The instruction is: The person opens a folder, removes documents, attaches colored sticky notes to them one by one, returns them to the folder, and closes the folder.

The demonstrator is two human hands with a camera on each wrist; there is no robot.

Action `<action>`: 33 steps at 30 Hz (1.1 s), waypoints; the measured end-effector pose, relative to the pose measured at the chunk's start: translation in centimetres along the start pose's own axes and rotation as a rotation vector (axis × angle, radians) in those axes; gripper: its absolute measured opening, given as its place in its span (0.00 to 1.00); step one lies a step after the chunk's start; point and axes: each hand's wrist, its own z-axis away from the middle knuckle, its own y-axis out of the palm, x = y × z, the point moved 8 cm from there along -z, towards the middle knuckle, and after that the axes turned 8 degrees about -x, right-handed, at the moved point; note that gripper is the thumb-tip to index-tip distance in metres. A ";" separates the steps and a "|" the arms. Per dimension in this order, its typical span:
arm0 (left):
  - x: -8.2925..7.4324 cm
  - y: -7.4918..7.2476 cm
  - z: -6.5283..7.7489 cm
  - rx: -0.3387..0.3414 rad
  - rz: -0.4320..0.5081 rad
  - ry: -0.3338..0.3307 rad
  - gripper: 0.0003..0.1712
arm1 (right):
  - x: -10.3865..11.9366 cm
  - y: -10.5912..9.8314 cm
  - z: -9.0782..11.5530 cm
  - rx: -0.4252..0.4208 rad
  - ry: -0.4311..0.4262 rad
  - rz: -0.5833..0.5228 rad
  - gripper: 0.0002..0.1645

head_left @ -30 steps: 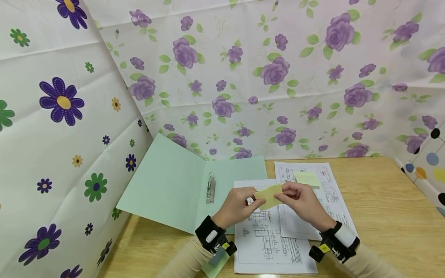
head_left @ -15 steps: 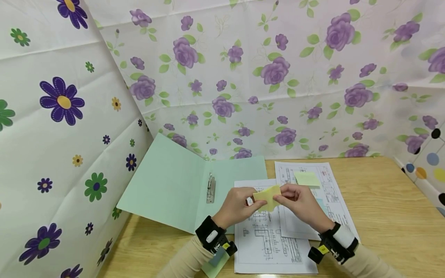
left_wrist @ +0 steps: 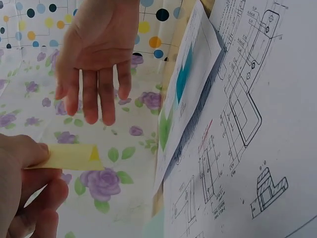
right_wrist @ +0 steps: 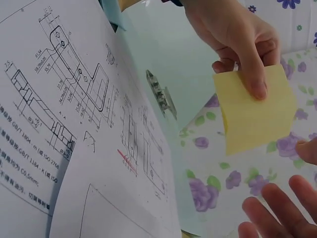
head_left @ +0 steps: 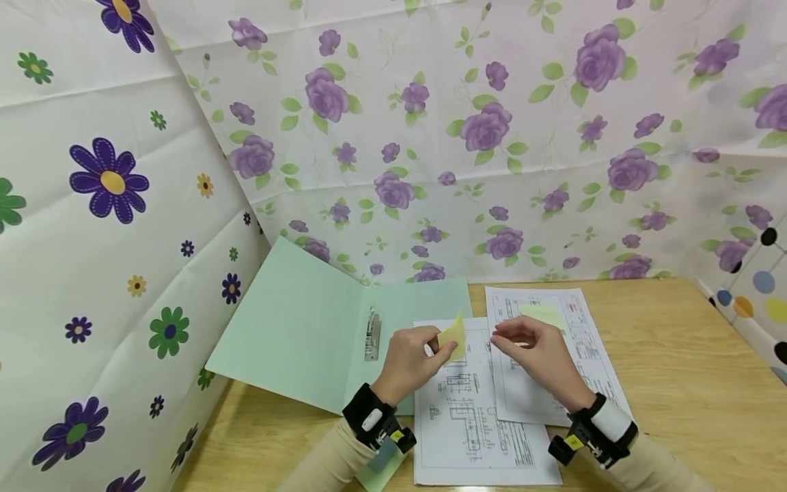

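Observation:
My left hand [head_left: 408, 361] pinches a yellow sticky note [head_left: 453, 339] between thumb and fingers, raised over the printed drawings. In the right wrist view the note [right_wrist: 255, 106] shows its square face, with the thumb lying across its upper part. Whether it is one leaf or several, I cannot tell. To the right, my right hand [head_left: 541, 352] hovers over the second drawing sheet [head_left: 529, 403] and holds nothing. Its fingers [left_wrist: 90, 96] hang apart in the left wrist view, a short gap away from the note. The front drawing sheet [head_left: 479, 465] lies below both hands.
A light green folder [head_left: 295, 328] stands opened at the left, with a metal clip [head_left: 371, 336] inside. A pale yellow-green note [head_left: 544, 314] and a blue note [left_wrist: 184, 74] are on the right sheet. Green and blue paper [head_left: 382, 471] lies under my left wrist.
Both hands held the yellow note at first, and it bent between them. My right hand has let go and drawn slightly right; the note now stays in my left hand, turned more upright.

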 end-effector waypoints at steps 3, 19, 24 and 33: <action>0.2 0.0 0.0 -0.012 0.007 -0.025 0.22 | 0.4 0.1 0.1 -0.005 0.004 0.002 0.17; -2.9 2.0 -0.2 0.096 0.092 0.078 0.14 | 2.6 3.0 0.7 0.154 -0.098 -0.035 0.10; -2.9 2.1 0.0 0.128 0.107 0.055 0.17 | 2.8 2.8 0.6 0.135 -0.156 -0.013 0.05; -2.5 2.0 0.0 0.147 0.145 0.039 0.23 | 2.2 1.5 0.1 0.100 -0.146 0.024 0.04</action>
